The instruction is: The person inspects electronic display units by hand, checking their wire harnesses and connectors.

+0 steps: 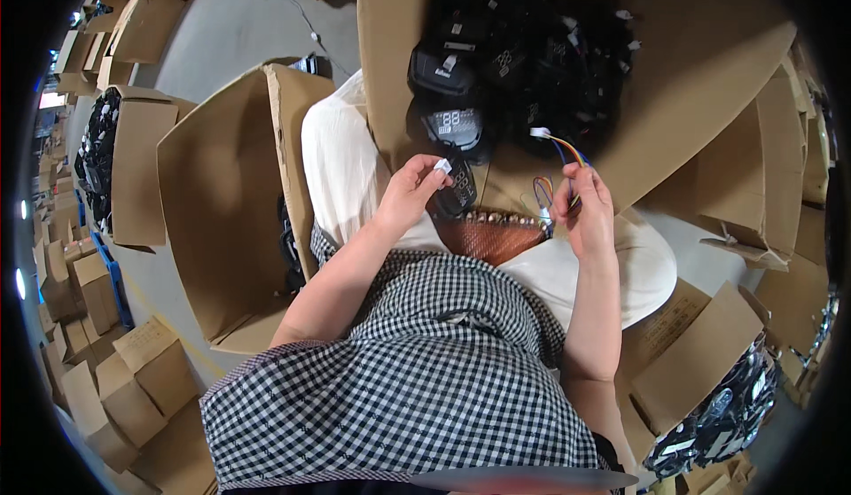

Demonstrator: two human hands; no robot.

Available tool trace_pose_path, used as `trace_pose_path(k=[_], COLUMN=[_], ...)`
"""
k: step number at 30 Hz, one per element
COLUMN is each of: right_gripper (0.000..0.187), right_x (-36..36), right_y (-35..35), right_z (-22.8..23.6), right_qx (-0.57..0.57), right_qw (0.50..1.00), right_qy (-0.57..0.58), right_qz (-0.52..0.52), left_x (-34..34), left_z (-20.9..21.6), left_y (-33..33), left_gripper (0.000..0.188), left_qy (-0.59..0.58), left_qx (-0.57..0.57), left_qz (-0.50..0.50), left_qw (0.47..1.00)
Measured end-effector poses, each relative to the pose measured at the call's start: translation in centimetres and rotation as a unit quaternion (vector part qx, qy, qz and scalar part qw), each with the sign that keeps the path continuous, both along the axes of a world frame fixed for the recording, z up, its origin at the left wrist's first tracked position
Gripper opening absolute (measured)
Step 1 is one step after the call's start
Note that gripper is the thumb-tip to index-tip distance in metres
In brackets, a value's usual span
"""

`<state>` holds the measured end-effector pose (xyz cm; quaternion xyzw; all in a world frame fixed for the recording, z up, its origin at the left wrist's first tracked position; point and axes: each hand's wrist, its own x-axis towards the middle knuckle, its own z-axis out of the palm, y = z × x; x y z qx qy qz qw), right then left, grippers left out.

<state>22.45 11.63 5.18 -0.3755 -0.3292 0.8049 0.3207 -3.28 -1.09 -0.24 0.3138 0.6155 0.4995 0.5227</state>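
Observation:
My left hand [410, 195] is closed, pinching a small white plug connector [443, 167] between thumb and fingertips. A black display unit [458, 187] is right beside those fingers; whether it is joined to the connector I cannot tell. My right hand [587, 210] is closed on a bundle of coloured wires [567, 148], yellow, red and blue among them. A white plug [539, 132] ends the bundle at its upper left, and other thin wires loop out below. Just beyond my left hand lies another black unit with a lit-looking grey digit panel [456, 126].
In front, a large open cardboard box [683, 78] holds a heap of black units [541, 52]. At my left stands another open box [226, 202]. A box of black parts in clear bags [718, 411] sits lower right. Stacked cartons [133, 380] line the far left.

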Motion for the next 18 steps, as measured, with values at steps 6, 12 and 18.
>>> trace_pose_path(k=[6,12,18], right_gripper=[0.028,0.023,0.040], right_x=[-4.5,-5.0,-5.8], right_y=[-4.5,-5.3,-3.9], right_z=[-3.3,-6.6,-5.0], right_qx=[0.113,0.000,-0.078], right_qw=[0.957,0.941,0.966], right_qy=[-0.114,-0.078,-0.009], right_qz=[0.240,0.330,0.246], left_x=[0.3,-0.2,0.9], left_z=[1.2,0.4,-0.1], left_y=[0.3,0.8,1.1], left_gripper=[0.021,0.017,0.015], left_qy=[-0.134,-0.251,-0.096], left_qx=[-0.013,0.060,0.034], left_qz=[0.003,0.053,0.048], left_qw=[0.991,0.965,0.994])
